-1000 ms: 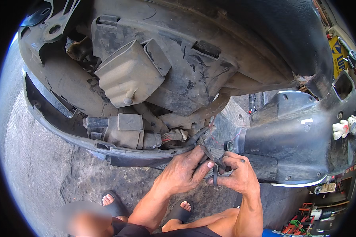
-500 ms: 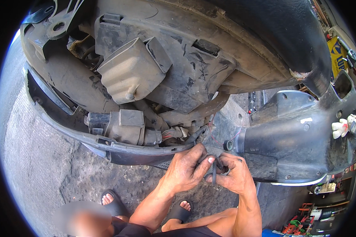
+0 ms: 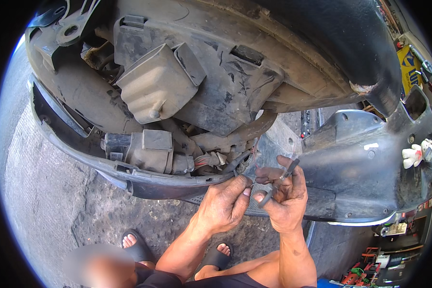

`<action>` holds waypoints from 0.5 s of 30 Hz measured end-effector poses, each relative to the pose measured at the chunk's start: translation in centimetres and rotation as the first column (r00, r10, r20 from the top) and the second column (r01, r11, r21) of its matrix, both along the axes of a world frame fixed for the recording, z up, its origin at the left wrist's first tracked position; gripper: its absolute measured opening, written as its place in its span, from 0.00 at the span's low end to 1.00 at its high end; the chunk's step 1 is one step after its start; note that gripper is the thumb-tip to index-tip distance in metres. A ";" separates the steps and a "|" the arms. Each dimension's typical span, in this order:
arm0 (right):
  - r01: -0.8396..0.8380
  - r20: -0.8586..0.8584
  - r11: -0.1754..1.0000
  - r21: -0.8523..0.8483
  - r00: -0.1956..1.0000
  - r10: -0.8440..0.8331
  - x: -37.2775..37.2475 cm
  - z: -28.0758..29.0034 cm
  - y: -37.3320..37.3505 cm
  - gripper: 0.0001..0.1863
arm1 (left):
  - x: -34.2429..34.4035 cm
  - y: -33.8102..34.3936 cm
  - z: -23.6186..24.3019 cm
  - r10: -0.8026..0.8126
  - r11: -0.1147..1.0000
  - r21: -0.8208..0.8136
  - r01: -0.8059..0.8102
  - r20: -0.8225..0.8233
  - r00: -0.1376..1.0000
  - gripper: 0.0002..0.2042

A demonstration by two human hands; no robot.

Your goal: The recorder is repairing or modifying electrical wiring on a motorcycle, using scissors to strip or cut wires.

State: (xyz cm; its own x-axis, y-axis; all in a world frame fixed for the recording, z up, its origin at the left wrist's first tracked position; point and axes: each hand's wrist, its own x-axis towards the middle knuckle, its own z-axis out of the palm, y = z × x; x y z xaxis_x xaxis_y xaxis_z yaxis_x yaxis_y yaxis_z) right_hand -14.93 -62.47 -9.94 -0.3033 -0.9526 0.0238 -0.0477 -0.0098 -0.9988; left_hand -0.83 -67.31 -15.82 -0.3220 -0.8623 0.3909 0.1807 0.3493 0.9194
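Observation:
My left hand (image 3: 223, 206) is closed in a pinch at the lower body shell (image 3: 153, 182) of a scooter, on a small, thin piece I cannot make out clearly. Just to its right, my right hand (image 3: 288, 209) grips a dark-handled pliers-like tool (image 3: 291, 168), tilted upward and partly blurred, with fingers spread along the handles. Thin red wires hang behind the hands. Up and left of them sit a dusty grey housing (image 3: 151, 151) and a bundle of wires (image 3: 206, 161). Above is a larger boxy plastic cover (image 3: 153, 84).
A floor panel (image 3: 341, 177) with a small white plush toy (image 3: 413, 156) extends right. My sandalled feet (image 3: 216, 259) stand on rough pavement (image 3: 96, 216). Tools and red equipment (image 3: 360, 269) lie at lower right; a yellow sign (image 3: 409, 69) is at upper right.
My right hand has moved up and turned, lifting the tool's handles higher and apart from my left hand. My left hand stays near the shell's edge, shifted only slightly.

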 end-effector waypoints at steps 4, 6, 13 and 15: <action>-0.002 -0.192 0.994 -0.113 0.981 -0.019 0.1 -0.3 -0.1 0.43 | 0.3 0.4 0.9 0.010 1.000 0.005 -0.010 0.069 0.998 0.07; 0.054 -0.150 0.996 -0.067 0.987 -0.064 0.6 0.0 -0.4 0.41 | 0.2 0.4 0.6 0.031 0.999 -0.042 -0.027 0.090 0.995 0.10; 0.119 -0.217 0.992 -0.034 0.968 -0.123 1.9 0.9 -0.2 0.39 | -0.3 0.9 0.2 0.115 0.993 -0.008 -0.115 0.109 0.987 0.12; 0.117 -0.261 0.993 0.015 0.959 -0.109 1.8 1.1 -0.2 0.39 | -0.8 0.9 -0.6 0.153 0.987 -0.059 -0.148 0.091 0.984 0.12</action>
